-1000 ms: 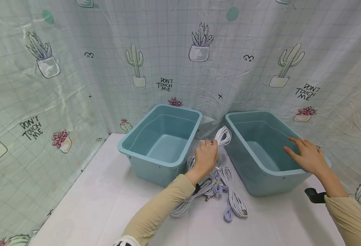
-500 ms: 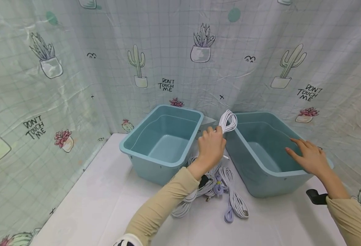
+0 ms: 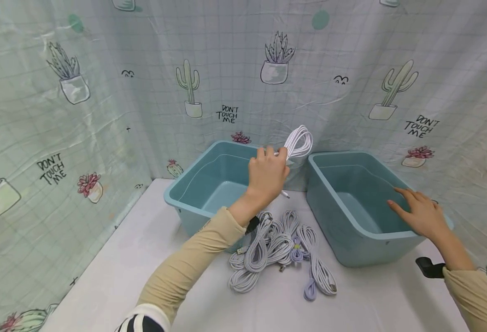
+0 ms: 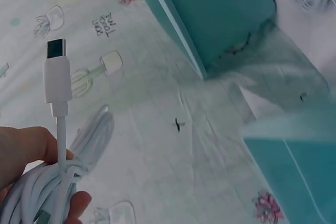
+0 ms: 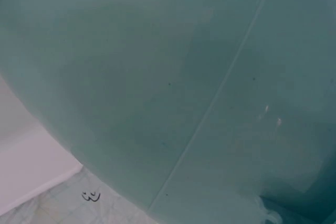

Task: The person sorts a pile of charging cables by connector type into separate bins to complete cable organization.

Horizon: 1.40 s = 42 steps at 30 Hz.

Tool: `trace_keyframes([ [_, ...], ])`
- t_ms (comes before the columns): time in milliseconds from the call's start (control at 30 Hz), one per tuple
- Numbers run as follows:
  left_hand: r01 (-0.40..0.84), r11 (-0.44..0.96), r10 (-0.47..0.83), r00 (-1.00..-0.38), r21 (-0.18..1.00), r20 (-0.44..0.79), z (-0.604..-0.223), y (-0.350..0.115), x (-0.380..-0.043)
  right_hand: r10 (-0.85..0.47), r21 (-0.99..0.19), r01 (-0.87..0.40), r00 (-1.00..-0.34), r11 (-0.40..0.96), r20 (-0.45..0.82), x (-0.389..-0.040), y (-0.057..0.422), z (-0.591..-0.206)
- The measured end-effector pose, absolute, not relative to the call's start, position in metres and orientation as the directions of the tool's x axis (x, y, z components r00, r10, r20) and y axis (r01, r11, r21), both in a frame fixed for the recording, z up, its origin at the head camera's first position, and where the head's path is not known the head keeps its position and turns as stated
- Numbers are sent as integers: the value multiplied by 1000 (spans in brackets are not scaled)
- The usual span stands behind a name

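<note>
In the head view my left hand (image 3: 268,173) grips a coiled white charging cable (image 3: 300,140), raised over the right side of the left blue-green bin (image 3: 189,224). The left wrist view shows the cable's USB-C plug (image 4: 56,80) standing up beside the thumb, with the coil bunched between the fingers. My right hand (image 3: 422,214) lies at the near right rim of the right blue-green bin (image 3: 363,253), fingers loosely spread over its inside. The right wrist view shows mostly the smooth bin wall (image 5: 131,77); the hand is out of that view.
Between the bins, a pile of coiled white cables (image 3: 257,256) lies on the white table (image 3: 293,313). Several have purple ties, such as one purple loop (image 3: 309,290) at the front. A cactus-print curtain (image 3: 235,69) hangs behind.
My left hand has lifted the coiled cable up from above the pile, then shifted left toward the left bin, uncovering more of the pile. The right hand stays at the right bin's rim.
</note>
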State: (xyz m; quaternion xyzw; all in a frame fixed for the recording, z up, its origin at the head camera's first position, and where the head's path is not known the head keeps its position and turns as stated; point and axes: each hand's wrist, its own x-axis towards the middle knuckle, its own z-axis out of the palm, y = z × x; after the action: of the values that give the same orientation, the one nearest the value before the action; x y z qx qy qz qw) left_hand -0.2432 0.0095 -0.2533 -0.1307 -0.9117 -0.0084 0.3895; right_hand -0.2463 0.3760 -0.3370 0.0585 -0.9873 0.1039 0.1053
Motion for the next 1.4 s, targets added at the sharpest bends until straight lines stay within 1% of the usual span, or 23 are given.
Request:
trace_keyframes([
  [200,212,950,311,-608,-228,730,-249,-21,-250,-83,-195,-127,-972,973,221,-246,375,-337],
  [333,203,943,333,-584,-264,740,-250,-41,-253,-85,-197,-129,-972,972,219,-246,374,-337],
  [433,201,942,335,-584,-268,739,-251,-55,-257,-90,-196,-134,-972,971,217,-245,374,-337],
  [667,185,945,324,-639,-270,698,-254,-86,-264,-90,-191,-133,-971,973,221,-245,376,-339],
  [1100,238,947,321,-743,-216,587,-263,-131,-277,-85,-176,-125,-972,976,218,-247,376,-338],
  [1267,252,947,320,-769,-199,554,-268,-140,-282,-87,-184,-128,-973,975,215,-246,376,-338],
  [1400,260,938,344,-783,-229,519,-270,-146,-288,-88,-192,-132,-971,972,220,-245,375,-337],
])
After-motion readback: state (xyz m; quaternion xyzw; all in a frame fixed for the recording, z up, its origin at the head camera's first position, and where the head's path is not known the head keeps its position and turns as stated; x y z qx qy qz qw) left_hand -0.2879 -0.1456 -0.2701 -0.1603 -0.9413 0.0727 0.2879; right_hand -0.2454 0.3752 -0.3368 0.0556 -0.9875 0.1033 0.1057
